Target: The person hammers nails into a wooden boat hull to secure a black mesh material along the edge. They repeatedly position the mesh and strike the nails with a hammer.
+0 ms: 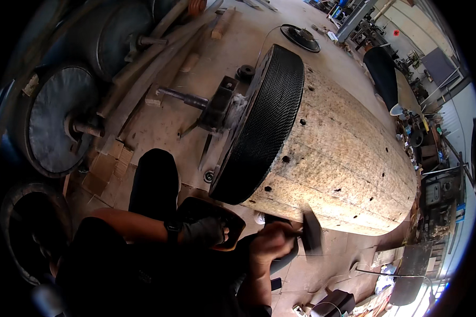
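Note:
A large roller (pixel 349 153), pale and wood-like with rows of dark holes, lies across the view. A black ribbed band (pixel 267 116) is wrapped around its left end. My right hand (pixel 274 240), slightly blurred, is closed on a hammer; the dark hammer head (pixel 312 232) overlaps the roller's near lower edge. In a dark glove with bare fingertips, my left hand (pixel 206 231) is over a brown-rimmed container (pixel 239 222) at my lap. Its fingers are curled, and anything held in them is too small to make out.
A metal shaft (pixel 182 98) and bearing block (pixel 219 103) project from the roller's left end. Dark metal drums (pixel 61 121) and long timber (pixel 143 79) line the left. Cluttered machinery (pixel 439 185) stands at right; a dark disc (pixel 300 38) lies on the far floor.

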Demonstrator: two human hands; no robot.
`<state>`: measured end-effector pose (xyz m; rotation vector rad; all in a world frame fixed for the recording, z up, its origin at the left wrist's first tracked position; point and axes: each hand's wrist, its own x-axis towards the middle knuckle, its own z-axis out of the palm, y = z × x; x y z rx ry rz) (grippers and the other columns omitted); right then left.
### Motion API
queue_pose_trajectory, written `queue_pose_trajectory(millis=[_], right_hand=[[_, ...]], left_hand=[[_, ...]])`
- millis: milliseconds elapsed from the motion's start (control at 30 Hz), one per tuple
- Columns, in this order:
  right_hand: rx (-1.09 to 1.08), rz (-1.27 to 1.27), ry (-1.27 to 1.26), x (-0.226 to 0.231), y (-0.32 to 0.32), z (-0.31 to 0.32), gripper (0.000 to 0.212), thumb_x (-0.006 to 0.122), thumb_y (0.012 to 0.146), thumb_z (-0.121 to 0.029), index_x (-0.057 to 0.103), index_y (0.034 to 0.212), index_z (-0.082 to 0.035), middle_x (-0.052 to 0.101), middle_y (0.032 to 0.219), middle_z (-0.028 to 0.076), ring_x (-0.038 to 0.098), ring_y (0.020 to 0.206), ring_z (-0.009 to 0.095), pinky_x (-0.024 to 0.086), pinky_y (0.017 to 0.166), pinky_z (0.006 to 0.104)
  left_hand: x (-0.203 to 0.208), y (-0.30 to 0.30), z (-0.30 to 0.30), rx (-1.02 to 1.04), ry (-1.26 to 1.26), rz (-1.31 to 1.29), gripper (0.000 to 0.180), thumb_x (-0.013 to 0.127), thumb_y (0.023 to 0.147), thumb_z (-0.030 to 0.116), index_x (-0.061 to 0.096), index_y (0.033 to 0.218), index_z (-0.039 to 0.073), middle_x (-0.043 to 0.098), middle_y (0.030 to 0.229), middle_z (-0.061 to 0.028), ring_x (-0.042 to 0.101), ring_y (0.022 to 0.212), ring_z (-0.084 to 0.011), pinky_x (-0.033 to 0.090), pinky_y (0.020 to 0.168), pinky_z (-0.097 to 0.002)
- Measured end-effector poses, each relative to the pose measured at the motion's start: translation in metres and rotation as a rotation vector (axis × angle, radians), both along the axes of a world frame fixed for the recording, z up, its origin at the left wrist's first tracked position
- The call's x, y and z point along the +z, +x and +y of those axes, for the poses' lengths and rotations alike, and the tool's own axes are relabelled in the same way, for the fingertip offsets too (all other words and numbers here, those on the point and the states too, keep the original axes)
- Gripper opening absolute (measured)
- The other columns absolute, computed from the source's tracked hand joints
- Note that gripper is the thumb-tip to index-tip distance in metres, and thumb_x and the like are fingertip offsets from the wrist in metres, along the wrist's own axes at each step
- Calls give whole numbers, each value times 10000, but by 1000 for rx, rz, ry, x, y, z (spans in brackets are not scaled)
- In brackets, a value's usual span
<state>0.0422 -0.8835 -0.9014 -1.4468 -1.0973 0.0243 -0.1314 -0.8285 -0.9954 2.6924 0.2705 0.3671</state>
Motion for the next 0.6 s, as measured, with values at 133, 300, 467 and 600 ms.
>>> queue_pose_trajectory(millis=[133, 300, 467, 600], right_hand=[[13, 21, -326, 10, -8, 5, 239, 519, 1009, -167, 552, 892, 39, 558, 629, 116, 528, 509, 212, 419, 479, 384], [-67, 174, 522, 6, -15, 14, 265, 504, 981, -168, 528, 809, 33, 550, 571, 101, 538, 488, 248, 413, 480, 292], [-104, -77, -481, 0, -7, 7, 172, 566, 966, -128, 557, 921, 37, 618, 681, 258, 616, 597, 442, 479, 512, 453], [-267, -373, -125, 2, -12, -11, 153, 512, 964, -75, 570, 918, 59, 562, 703, 117, 563, 576, 263, 476, 540, 343]], left_hand=[[1, 1, 7, 42, 81, -147, 290, 506, 982, 223, 651, 945, -24, 666, 804, -157, 670, 690, -280, 535, 633, -391], [75, 2, 23, 89, 107, -32, 231, 638, 919, 237, 598, 961, 14, 596, 884, -123, 601, 742, -297, 516, 692, -408], [130, 20, 77, 377, 264, -553, 214, 713, 845, 101, 573, 991, 30, 605, 972, -129, 614, 802, -307, 505, 713, -423], [176, 35, 126, 408, 307, -847, 177, 683, 842, 34, 560, 969, 41, 613, 1038, -119, 616, 878, -326, 498, 753, -449]])
